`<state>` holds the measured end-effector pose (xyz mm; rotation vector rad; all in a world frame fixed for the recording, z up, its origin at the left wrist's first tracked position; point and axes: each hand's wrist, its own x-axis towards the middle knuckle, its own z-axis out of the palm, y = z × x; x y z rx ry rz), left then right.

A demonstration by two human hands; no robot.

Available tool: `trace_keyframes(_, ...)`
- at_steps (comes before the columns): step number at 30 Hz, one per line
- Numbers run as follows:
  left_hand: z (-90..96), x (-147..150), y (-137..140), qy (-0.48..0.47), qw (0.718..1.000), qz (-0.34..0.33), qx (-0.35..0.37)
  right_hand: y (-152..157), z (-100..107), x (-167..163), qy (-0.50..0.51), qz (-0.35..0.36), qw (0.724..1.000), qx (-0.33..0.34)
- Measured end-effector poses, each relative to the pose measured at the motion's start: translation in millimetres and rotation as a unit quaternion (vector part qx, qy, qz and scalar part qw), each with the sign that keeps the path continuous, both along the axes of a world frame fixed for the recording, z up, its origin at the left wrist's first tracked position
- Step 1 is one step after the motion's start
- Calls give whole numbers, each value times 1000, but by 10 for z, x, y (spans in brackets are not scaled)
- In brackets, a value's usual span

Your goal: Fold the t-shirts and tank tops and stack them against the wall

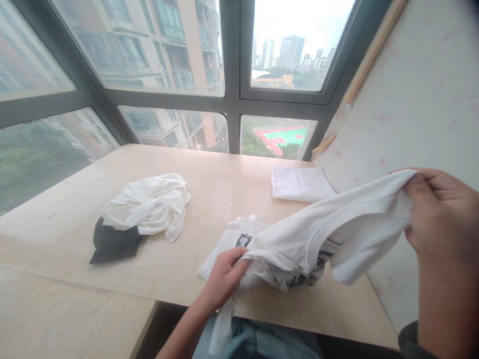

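A white T-shirt with a dark print stretches between my two hands above the front of the ledge. My left hand pinches its cloth near the middle, low over the surface. My right hand is raised at the far right, its fingers closed on what looks like a sleeve. The shirt's middle sags in folds that hide part of the print. Beneath and behind it lies another white garment; a small dark emblem shows beside my left hand, and I cannot tell which garment bears it.
A crumpled white garment and a black cloth piece lie at the left of the ledge. Near the window stands a folded white cloth. A wall bounds the right side; windows run along the back.
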<state>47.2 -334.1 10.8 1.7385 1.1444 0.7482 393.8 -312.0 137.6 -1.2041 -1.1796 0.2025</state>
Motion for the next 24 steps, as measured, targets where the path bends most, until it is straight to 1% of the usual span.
trace_keyframes(2, 322, -237, 193, -112, 991, 45, -51, 64, 161, -40, -6, -92, 993, 68)
trace_keyframes(3, 472, -330, 326, -146, 985, 64, -59, 163, 251, -73, -18, -116, 988, 100)
trace_keyframes(4, 604, -404, 480, -175, 980, 80, -56, 316, 335, -109, -34, -111, 986, 117)
trace_keyframes(6, 798, -509, 839, -203, 971, 124, -26, 783, 458, -178, -44, -81, 986, 139)
trace_keyframes(7, 853, -547, 1029, -195, 969, 150, -8, 1081, 490, -210, -37, -25, 993, 113)
trace_keyframes(8, 879, -582, 1216, -178, 968, 177, 11, 1402, 503, -243, -32, 35, 996, 81)
trace_keyframes(9, 874, -618, 1393, -153, 967, 203, 26, 1725, 499, -280, -23, 91, 995, 34)
trace_keyframes(11, 775, -703, 1688, -101, 962, 250, 48, 2291, 450, -380, -3, 195, 979, -55)
trace_keyframes(12, 685, -755, 1796, -78, 958, 269, 55, 2498, 406, -448, 3, 228, 969, -91)
trace_keyframes(13, 570, -815, 1870, -54, 954, 289, 61, 2638, 346, -530, 10, 239, 965, -112)
trace_keyframes(14, 437, -879, 1910, -31, 949, 307, 66, 2708, 266, -624, 14, 236, 964, -123)
trace_keyframes(15, 292, -944, 1914, -9, 943, 324, 74, 2707, 158, -726, 13, 223, 967, -124)
trace_keyframes(16, 140, -1008, 1882, 15, 936, 340, 84, 2640, 19, -832, 6, 207, 971, -120)
trace_keyframes(17, -11, -1064, 1819, 38, 930, 353, 98, 2517, -153, -939, -7, 196, 973, -118)
trace_keyframes(19, -289, -1139, 1614, 79, 922, 356, 127, 2140, -586, -1143, -50, 201, 969, -135)
trace_keyframes(20, -407, -1152, 1485, 96, 925, 342, 139, 1909, -830, -1240, -67, 212, 962, -157)
trace_keyframes(22, -588, -1123, 1211, 121, 936, 291, 154, 1418, -1313, -1419, -100, 243, 945, -195)
trace_keyframes(24, -703, -1028, 968, 141, 948, 236, 162, 967, -1718, -1575, -141, 257, 939, -182)
